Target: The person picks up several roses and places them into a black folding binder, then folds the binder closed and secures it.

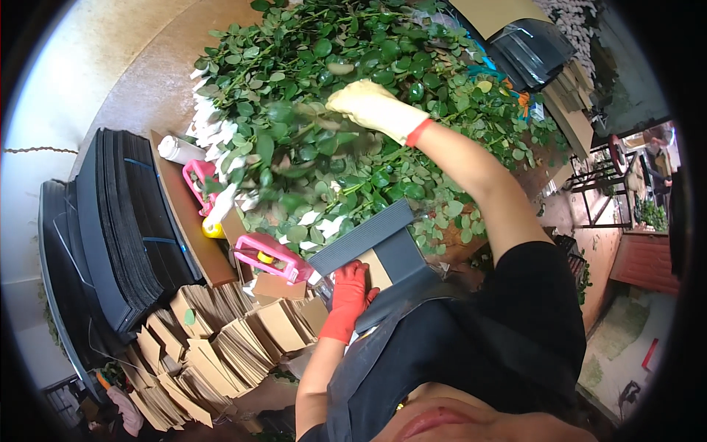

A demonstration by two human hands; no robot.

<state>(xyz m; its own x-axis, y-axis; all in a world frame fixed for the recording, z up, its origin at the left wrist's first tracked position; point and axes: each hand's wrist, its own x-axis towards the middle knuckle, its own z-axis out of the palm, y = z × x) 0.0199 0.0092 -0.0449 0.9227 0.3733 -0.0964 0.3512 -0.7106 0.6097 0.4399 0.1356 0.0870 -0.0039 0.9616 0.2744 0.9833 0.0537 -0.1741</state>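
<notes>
My right hand (367,105), in a cream rubber glove with a red cuff, is closed in a fist over a large heap of leafy green stems (381,55). Blurred leaves (276,132) trail to its left and below, apparently from a stem in its grip; the fingers hide where it is held. In a red rubber glove, my left hand (351,295) lies on a tan cardboard piece (377,271), thumb apart from the fingers. That piece sits on a dark grey sheet (400,254) close against my apron. A ribbed dark grey strip (362,232) borders the sheet's far side.
Pink tape dispensers (273,255) stand left of my left hand, near a white cylinder (179,149). Further left rise stacked dark sheets (116,221), above bundles of cut cardboard (221,359). More dark sheets (530,50) lie at the upper right. A person (660,154) is in the right background.
</notes>
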